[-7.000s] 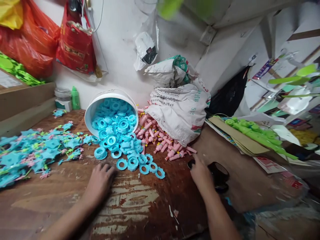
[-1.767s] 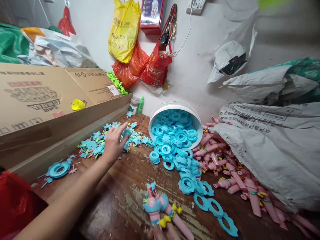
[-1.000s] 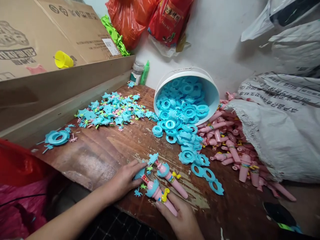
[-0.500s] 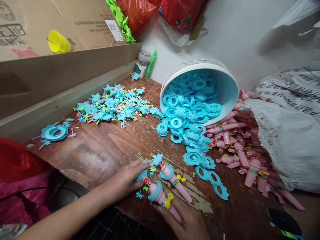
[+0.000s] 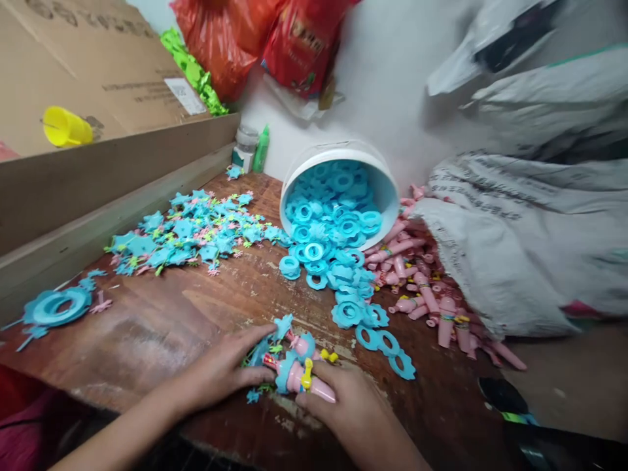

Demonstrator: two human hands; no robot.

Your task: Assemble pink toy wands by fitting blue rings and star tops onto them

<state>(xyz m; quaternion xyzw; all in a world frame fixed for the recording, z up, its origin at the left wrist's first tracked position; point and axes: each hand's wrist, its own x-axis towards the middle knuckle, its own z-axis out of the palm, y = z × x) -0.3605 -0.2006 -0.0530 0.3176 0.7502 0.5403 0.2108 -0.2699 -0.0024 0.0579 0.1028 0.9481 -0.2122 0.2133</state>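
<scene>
Two pink plastic toys lie side by side on the brown table, their star-tipped ends toward my left hand. The nearer pink toy (image 5: 294,377) has a scalloped blue collar, a red striped neck and a yellow bone-shaped piece (image 5: 307,374). My right hand (image 5: 350,399) is closed around its tapered end, thumb below and fingers above. Behind it, the second pink toy (image 5: 303,345) is partly covered by my right fingers. My left hand (image 5: 228,366) curls its thumb and forefinger about a blue star piece (image 5: 258,353) at the toys' heads. Small green and blue figures show beside it.
A white bucket (image 5: 392,196) on its side spills blue rings (image 5: 348,314). Pink toys (image 5: 426,291) are heaped beside a white woven sack (image 5: 520,261). Blue stars with tiny figures (image 5: 184,229) lie left, near a stack of blue rings (image 5: 59,306) and a cardboard box (image 5: 112,65).
The view has swung to the right. My hands have come nearer each other, and the two toys now lie closer together. My left thumb now shows by the nearer toy's neck.
</scene>
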